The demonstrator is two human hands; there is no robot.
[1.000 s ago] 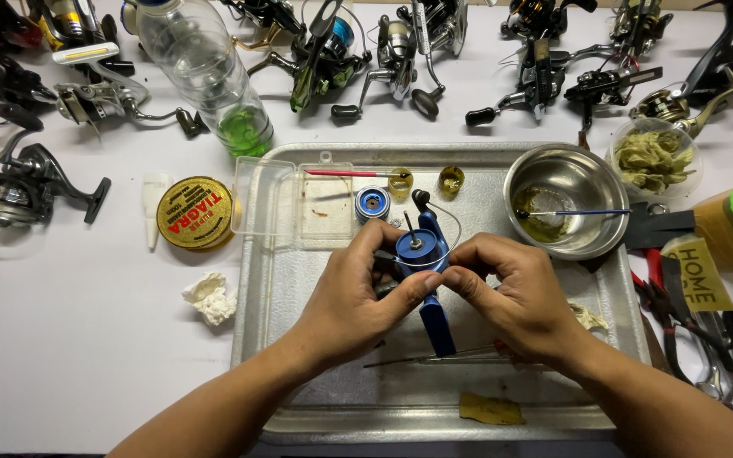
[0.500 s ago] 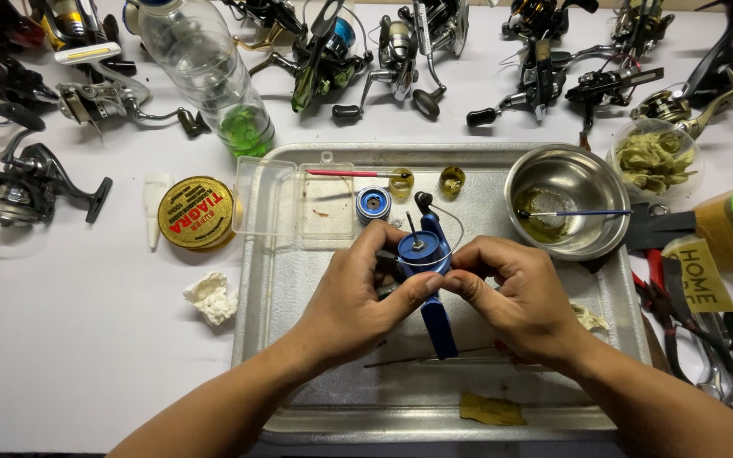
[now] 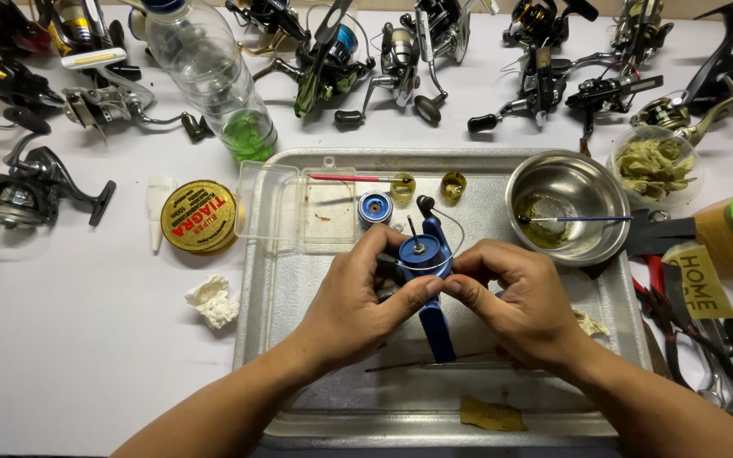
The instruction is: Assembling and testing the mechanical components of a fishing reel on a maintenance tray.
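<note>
On a white table (image 3: 61, 365), over a metal tray (image 3: 299, 407), both hands' fingers (image 3: 400, 297) pinch a blue reel (image 3: 424, 254).

White bench (image 3: 69, 356) fills nearly the whole view, lit evenly and bright from above, soft short shadows; thin strip of tan surface along the top edge (image 3: 655, 7), no walls, floor or windows visible
</note>
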